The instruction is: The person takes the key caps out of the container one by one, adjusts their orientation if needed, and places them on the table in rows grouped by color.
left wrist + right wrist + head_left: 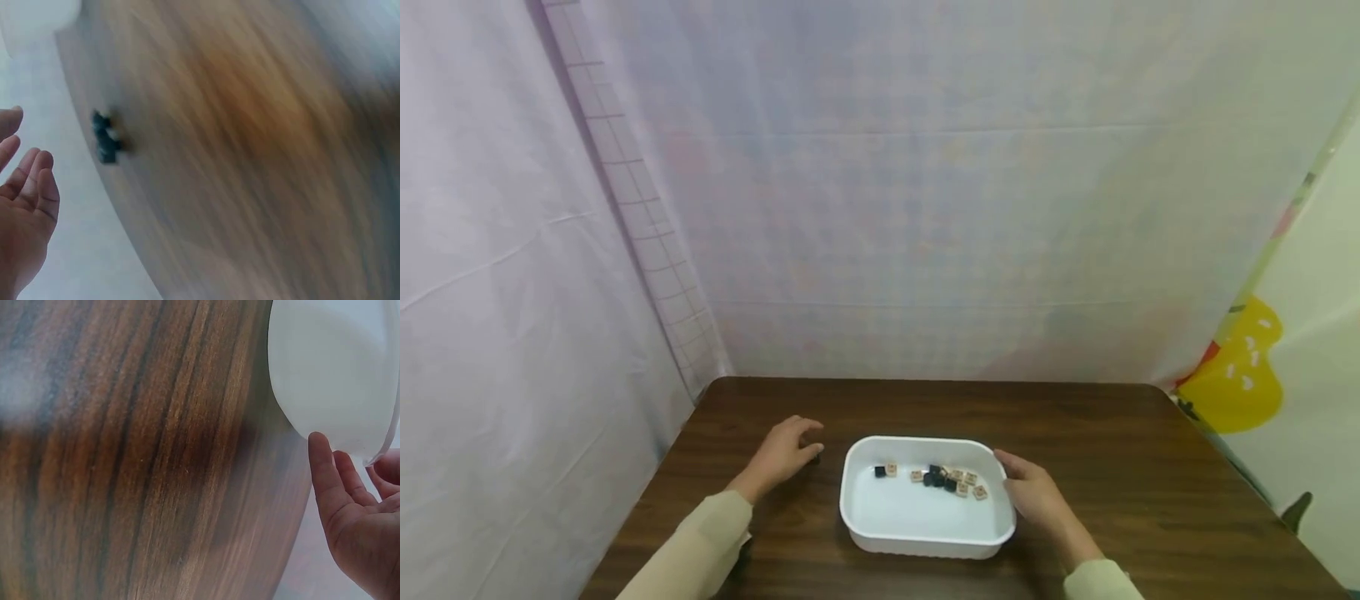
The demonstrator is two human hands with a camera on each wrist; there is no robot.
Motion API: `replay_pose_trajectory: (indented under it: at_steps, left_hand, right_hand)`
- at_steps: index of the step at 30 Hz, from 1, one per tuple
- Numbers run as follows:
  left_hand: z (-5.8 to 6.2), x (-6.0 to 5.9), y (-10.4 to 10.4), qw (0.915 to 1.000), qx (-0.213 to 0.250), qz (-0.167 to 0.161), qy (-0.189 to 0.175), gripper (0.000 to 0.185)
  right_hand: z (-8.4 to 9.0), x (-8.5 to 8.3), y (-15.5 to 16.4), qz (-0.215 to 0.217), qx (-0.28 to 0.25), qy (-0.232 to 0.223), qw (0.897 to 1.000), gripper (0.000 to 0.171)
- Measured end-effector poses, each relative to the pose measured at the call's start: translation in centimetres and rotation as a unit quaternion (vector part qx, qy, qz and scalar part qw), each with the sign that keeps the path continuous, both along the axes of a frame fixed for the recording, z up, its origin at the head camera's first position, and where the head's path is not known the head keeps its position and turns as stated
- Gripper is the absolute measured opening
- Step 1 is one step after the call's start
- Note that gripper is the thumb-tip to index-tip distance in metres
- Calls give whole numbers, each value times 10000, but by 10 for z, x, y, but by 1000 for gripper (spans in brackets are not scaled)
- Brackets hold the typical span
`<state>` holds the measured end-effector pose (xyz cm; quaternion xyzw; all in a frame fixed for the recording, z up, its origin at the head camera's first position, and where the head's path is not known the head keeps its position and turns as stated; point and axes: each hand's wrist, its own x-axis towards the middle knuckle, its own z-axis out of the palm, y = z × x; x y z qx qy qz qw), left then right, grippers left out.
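A white plastic tub (925,546) with rounded corners stands on the table in the head view. Inside it lie several black cubes (951,485) and several light wooden square tiles (980,492) with dark marks. My right hand (1033,496) grips the tub's right end, thumb at the rim and fingers against the outer wall, as the right wrist view shows. To the left of the tub my left hand (781,454) has loosely bent fingers and holds nothing. Small dark blocks (106,140) lie on the table near it, blurred in the left wrist view and partly hidden by the fingers from above.
The dark wood-grain table (1112,467) has rounded far corners. Pale curtains (925,208) hang behind it and at the left side. A sheet with a yellow printed shape (1236,387) hangs along the right edge.
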<state>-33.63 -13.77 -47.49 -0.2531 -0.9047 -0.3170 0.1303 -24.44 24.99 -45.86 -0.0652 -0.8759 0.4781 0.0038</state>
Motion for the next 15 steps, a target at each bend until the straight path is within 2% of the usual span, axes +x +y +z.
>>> replay_pose_trajectory:
  at_steps: [4,8,12,15]
  left_hand:
    - [10,4,17,9996,263,-11,-94,26]
    - [23,9,40,9983,429,-121,-369,26]
    - [31,16,65,9966,417,-335,-632,26]
    - [32,22,80,9942,385,-545,-841,27]
  right_hand:
    - [-3,0,1,49,-87,41,9999,52]
    - [-2,0,2,23,-77,88,9999,51]
    - [1,1,2,-9,-44,80,10000,50]
    - [1,1,1,-12,-49,1,10000,50]
